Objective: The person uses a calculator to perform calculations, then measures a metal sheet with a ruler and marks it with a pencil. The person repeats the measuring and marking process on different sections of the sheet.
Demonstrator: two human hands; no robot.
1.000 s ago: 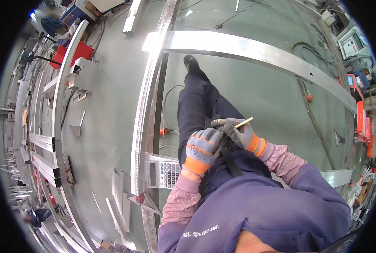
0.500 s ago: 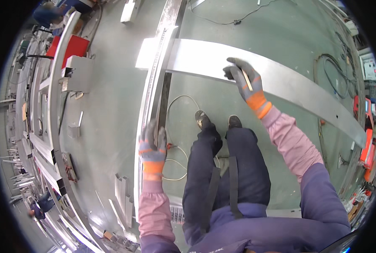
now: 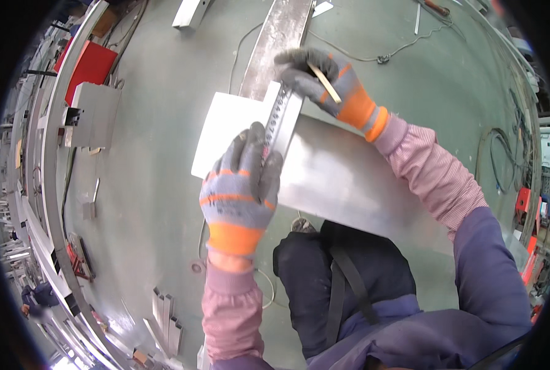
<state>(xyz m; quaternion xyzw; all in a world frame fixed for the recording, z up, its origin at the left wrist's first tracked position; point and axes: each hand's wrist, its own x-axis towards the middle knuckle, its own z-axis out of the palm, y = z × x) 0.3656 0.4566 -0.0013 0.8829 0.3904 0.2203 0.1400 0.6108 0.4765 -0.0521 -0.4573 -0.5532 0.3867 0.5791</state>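
Note:
A silvery metal ruler point(image 3: 282, 126) with dark scale marks lies across a broad, shiny metal panel point(image 3: 342, 172). My left hand point(image 3: 238, 185), in a grey and orange glove, is closed on the ruler's near part, thumb on one side and fingers on the other. At the ruler's far end is my right hand point(image 3: 324, 83), gloved alike, its fingers curled. A thin pale stick point(image 3: 325, 82), like a pencil, is held in it and slants across the glove. The fingertips hide where the stick and ruler's end meet the panel, if they do.
Beyond the panel a worn metal beam point(image 3: 280, 46) runs away from me. To the left stands a long metal rack point(image 3: 56, 154) with a red sheet point(image 3: 93, 71) and a box-shaped metal piece point(image 3: 93, 114). Cables point(image 3: 382, 59) trail over the green floor, and metal offcuts point(image 3: 164, 320) lie at lower left.
The view has come closer to the panel. My left hand has moved up along the ruler, and my right hand has gone from over the panel to the ruler's far end, stick still held.

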